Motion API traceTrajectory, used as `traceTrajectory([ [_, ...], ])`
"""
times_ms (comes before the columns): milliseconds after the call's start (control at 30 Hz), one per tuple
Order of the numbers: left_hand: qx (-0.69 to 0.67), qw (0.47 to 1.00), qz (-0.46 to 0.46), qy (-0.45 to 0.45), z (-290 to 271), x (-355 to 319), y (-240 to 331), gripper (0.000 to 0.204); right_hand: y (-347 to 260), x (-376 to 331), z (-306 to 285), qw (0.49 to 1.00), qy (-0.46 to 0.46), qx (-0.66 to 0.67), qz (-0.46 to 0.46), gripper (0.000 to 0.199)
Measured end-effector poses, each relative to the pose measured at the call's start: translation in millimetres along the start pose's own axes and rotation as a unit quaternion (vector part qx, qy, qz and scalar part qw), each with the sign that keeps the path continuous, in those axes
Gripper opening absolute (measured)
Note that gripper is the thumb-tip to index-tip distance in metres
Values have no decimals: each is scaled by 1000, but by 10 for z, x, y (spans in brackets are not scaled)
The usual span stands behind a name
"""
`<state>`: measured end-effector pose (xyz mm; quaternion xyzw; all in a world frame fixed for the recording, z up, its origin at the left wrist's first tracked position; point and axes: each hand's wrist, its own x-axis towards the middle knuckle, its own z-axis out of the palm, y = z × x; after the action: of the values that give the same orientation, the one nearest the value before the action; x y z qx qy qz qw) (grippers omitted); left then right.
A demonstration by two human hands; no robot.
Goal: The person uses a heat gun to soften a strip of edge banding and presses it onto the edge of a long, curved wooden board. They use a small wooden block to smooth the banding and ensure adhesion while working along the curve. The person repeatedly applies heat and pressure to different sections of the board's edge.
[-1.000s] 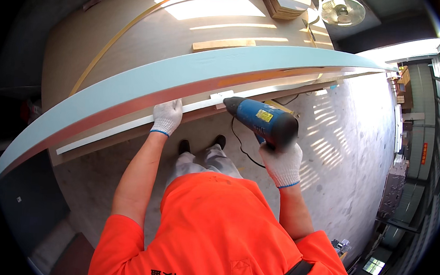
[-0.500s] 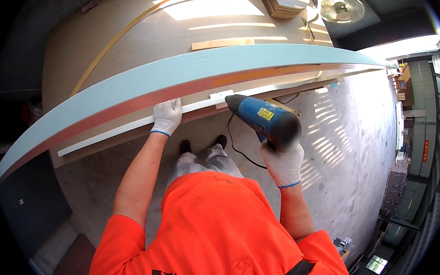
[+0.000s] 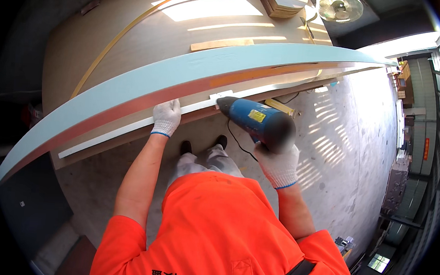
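Observation:
A long light-blue panel [image 3: 179, 67] with a reddish lower face arcs across the table, curved by the lens. Along the table's near edge runs a narrow white strip [image 3: 111, 137]. My gloved left hand [image 3: 166, 118] is closed around this strip, its fingertips partly hidden. In my gloved right hand [image 3: 277, 166] is a blue heat gun [image 3: 254, 117] with a dark nozzle and a yellow label. The nozzle points left at the strip, close by a small white piece [image 3: 221, 95] lying across it. Whether the nozzle touches anything, I cannot tell.
The brown table [image 3: 117, 10] carries a wooden strip [image 3: 220, 44], a long yellow band [image 3: 110, 45] and stacked boards [image 3: 281, 5]. A fan [image 3: 340, 8] stands beyond. A black cord [image 3: 237, 147] hangs beside my legs, and a yellow bar [image 3: 280, 107] shows behind the heat gun.
My right hand has shifted the heat gun slightly left and a little down, so its nozzle is nearer my left hand. The left hand has barely moved.

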<state>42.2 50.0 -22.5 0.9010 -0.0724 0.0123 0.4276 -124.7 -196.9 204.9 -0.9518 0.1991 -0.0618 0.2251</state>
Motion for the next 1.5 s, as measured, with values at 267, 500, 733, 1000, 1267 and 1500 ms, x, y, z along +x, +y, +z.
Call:
traceTrajectory([
  [267, -171, 985, -18, 30, -24, -19, -25, 27, -215, -92, 255, 994, -79, 18, -69, 25],
  [500, -145, 988, 4, 52, 42, -22, -125, 25, -2, -26, 110, 999, -20, -7, -31, 20],
  [733, -125, 991, -7, 53, 32, -38, -138, 26, 44, 16, -49, 1000, 10, -20, 9, 22],
  [1000, -148, 987, -2, 58, 61, -26, -202, 27, -277, 159, 29, 995, -92, 3, -34, 27],
  [1267, -134, 986, 31, 91, 8, -29, -68, 22, -204, 277, -160, 998, -54, -19, -13, 24],
  [1500, -121, 987, 34, 97, 72, -39, -170, 22, -277, 241, -77, 995, -70, -43, -60, 21],
])
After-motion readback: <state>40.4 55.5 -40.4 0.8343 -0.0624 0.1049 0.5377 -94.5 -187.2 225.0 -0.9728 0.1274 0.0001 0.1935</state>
